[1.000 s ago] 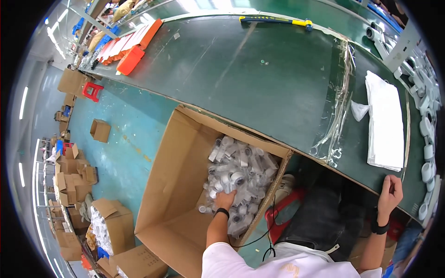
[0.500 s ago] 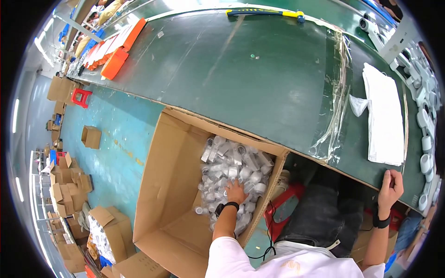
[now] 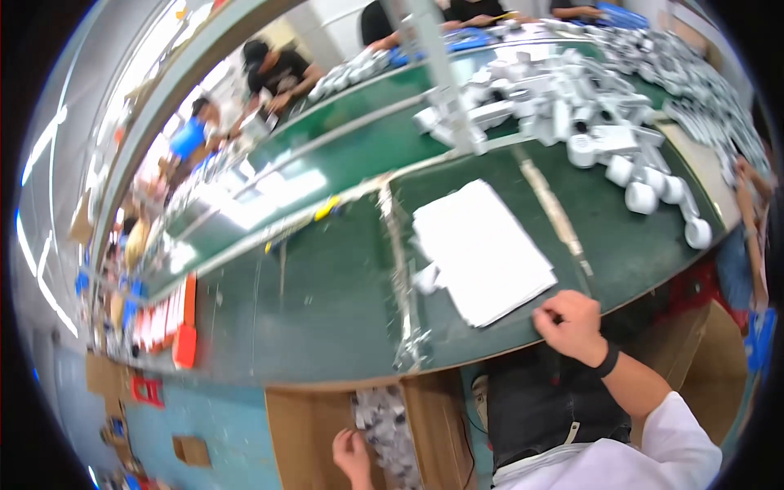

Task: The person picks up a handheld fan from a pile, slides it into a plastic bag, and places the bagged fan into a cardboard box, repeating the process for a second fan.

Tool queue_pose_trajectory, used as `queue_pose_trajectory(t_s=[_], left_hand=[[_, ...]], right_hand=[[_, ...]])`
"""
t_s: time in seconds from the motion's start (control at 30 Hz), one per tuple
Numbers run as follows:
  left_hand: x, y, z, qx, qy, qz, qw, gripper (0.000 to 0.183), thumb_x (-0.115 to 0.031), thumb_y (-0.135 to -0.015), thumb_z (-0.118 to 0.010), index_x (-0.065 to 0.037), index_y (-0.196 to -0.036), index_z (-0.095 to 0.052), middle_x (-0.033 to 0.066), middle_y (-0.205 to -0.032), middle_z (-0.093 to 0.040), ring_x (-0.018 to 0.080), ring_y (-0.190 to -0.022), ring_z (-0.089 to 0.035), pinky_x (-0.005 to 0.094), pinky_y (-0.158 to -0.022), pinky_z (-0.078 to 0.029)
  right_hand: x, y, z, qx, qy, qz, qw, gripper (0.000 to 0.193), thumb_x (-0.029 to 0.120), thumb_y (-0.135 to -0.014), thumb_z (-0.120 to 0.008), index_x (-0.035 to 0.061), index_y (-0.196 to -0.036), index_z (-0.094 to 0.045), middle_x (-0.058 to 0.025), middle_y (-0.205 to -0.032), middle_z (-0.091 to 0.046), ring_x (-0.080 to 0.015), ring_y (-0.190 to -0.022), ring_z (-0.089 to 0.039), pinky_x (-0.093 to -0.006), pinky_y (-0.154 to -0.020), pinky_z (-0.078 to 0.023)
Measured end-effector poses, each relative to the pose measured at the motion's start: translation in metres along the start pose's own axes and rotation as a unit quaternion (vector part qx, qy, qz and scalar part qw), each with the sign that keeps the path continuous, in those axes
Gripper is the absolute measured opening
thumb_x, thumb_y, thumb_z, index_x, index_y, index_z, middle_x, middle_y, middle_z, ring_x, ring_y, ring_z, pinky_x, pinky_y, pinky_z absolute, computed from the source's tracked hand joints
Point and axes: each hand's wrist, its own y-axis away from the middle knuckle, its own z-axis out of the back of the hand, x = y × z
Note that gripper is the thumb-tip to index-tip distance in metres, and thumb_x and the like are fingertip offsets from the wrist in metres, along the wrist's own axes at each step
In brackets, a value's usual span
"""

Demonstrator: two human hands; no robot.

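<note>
Over the open cardboard box point(image 3: 306, 400) at the lower middle, my left hand point(image 3: 351, 457) is raised with loosely bent fingers, partly apart, and nothing visible in it. Inside the box lies a heap of small clear-wrapped pieces point(image 3: 388, 433); their kind is too blurred to tell. My right hand point(image 3: 571, 327) is curled into a loose fist at the front edge of the green table point(image 3: 318, 327), and I see nothing in it. Just beyond its fingers is a stack of flat white sheets point(image 3: 486, 257), with a crumpled clear plastic piece point(image 3: 426, 279) against its left side.
Grey-white plastic parts with round ends point(image 3: 563, 98) are piled at the far right. Orange-and-white bins point(image 3: 167, 318) stand at the table's left end. A metal post point(image 3: 445, 73) rises at the back. Co-workers point(image 3: 282, 77) sit beyond. A red stool point(image 3: 148, 391) is on the floor.
The view has swung up and to the right. My left hand has lifted off the wrapped pieces. My right hand stays curled near the table edge, now close to the white stack.
</note>
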Motion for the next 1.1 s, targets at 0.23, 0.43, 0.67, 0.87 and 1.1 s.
queue_pose_trajectory(t_s=[0.23, 0.43, 0.67, 0.87, 1.1], left_hand=[[-0.211, -0.03, -0.024, -0.032, 0.105, -0.231, 0.967, 0.015, 0.005, -0.088, -0.058, 0.002, -0.102, -0.061, 0.0106, -0.117, -0.057, 0.0162, -0.096, -0.058, 0.0259, -0.081, -0.049], [-0.293, -0.027, -0.114, 0.059, 0.138, -0.26, 0.954, 0.013, 0.004, -0.087, -0.06, 0.002, -0.1, -0.063, 0.0098, -0.112, -0.06, 0.0144, -0.087, -0.058, 0.0254, -0.077, -0.049], [-0.368, -0.036, -0.168, 0.095, 0.024, -0.426, 0.899, 0.014, -0.005, -0.08, -0.069, -0.002, -0.094, -0.067, 0.0154, -0.095, -0.067, 0.031, -0.086, -0.062, 0.037, -0.078, -0.049], [-0.386, -0.044, -0.182, 0.128, -0.074, -0.468, 0.871, 0.012, -0.011, -0.077, -0.074, -0.005, -0.087, -0.07, 0.0083, -0.084, -0.068, 0.0282, -0.082, -0.061, 0.0374, -0.072, -0.047], [-0.377, -0.056, -0.203, 0.162, -0.173, -0.448, 0.862, 0.017, -0.025, -0.076, -0.076, -0.012, -0.086, -0.073, 0.004, -0.079, -0.068, 0.0283, -0.077, -0.06, 0.0414, -0.067, -0.045]], right_hand=[[-0.018, 0.006, 0.057, 0.091, -0.323, -0.203, 0.92, 0.014, 0.014, -0.08, -0.072, 0.0042, -0.09, -0.07, -0.0057, -0.076, -0.067, -0.0119, -0.065, -0.064, -0.0246, -0.059, -0.05], [-0.072, -0.02, 0.149, -0.028, -0.173, -0.134, 0.975, 0.021, 0.014, -0.082, -0.07, 0.0047, -0.1, -0.068, -0.0062, -0.087, -0.067, -0.0139, -0.072, -0.063, -0.0257, -0.061, -0.05], [-0.206, -0.049, 0.296, -0.145, 0.172, -0.105, 0.969, 0.019, -0.004, -0.085, -0.056, -0.0003, -0.102, -0.064, -0.0129, -0.096, -0.064, -0.0239, -0.085, -0.062, -0.0313, -0.075, -0.049], [-0.268, -0.068, 0.34, 0.131, 0.364, -0.086, 0.918, 0.054, -0.011, -0.074, -0.052, 0.0133, -0.121, -0.062, -0.0153, -0.118, -0.059, -0.0338, -0.101, -0.061, -0.0406, -0.087, -0.05], [-0.28, -0.061, 0.325, 0.239, 0.433, 0.083, 0.865, 0.056, 0.001, -0.073, -0.062, 0.0234, -0.124, -0.061, -0.0093, -0.128, -0.054, -0.0287, -0.099, -0.059, -0.0378, -0.079, -0.052]])
